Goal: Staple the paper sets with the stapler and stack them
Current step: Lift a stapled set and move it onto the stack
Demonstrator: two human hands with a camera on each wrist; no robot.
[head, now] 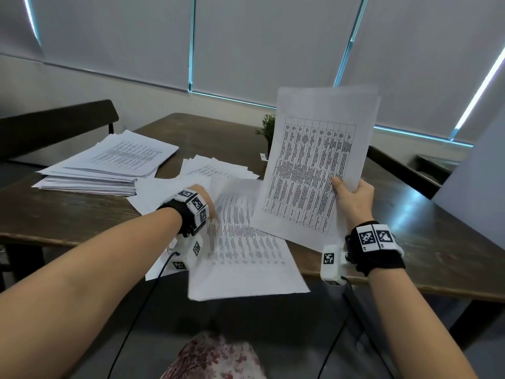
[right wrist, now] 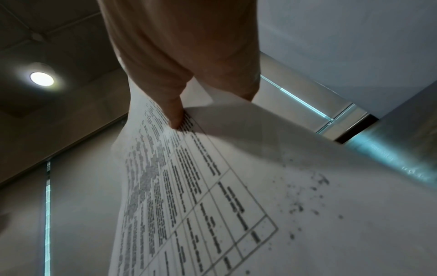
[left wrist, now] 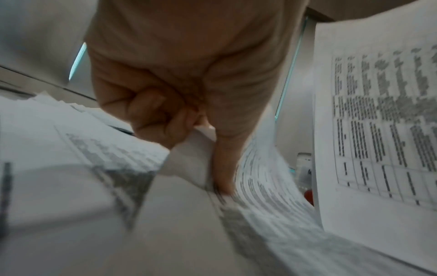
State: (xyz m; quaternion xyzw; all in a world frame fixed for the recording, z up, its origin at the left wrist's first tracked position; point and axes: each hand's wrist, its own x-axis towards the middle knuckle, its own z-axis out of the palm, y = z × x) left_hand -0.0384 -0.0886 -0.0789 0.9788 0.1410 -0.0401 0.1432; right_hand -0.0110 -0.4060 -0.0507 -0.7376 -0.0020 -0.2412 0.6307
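Right hand point(head: 352, 198) grips a held paper set point(head: 317, 165) near its lower edge, thumb on the printed face, fingers behind; the sheets stand nearly upright above the table point(head: 410, 228). The top edges look slightly offset, so the set does not appear squared yet.

Left hand point(left wrist: 179, 97) is down on the loose printed sheets point(head: 240, 242) lying just ahead of the wrist. In the wrist view the thumb lies on a lifted, curling sheet with the other fingers curled beneath, so it appears to pinch that sheet; motion blur keeps me from being sure how many pages it has.

Stacked paper pile point(head: 109, 165) lies well to the far left of the left hand. A smaller fan of sheets point(head: 216, 166) sits just beyond the left hand. Small potted plant point(head: 269, 127) stands behind the held set. No stapler identified in any view; a small red item shows past the left hand's fingers but is too blurred to name.

Judgement: step in hand is gathering pages into a set, stapling not yet started.

To do well: peel only one sheet with the left hand, join it to the right-hand set face-matched, tap edges on the table to square, and only then staple one corner.

Risk: double-picking, skewed corner.
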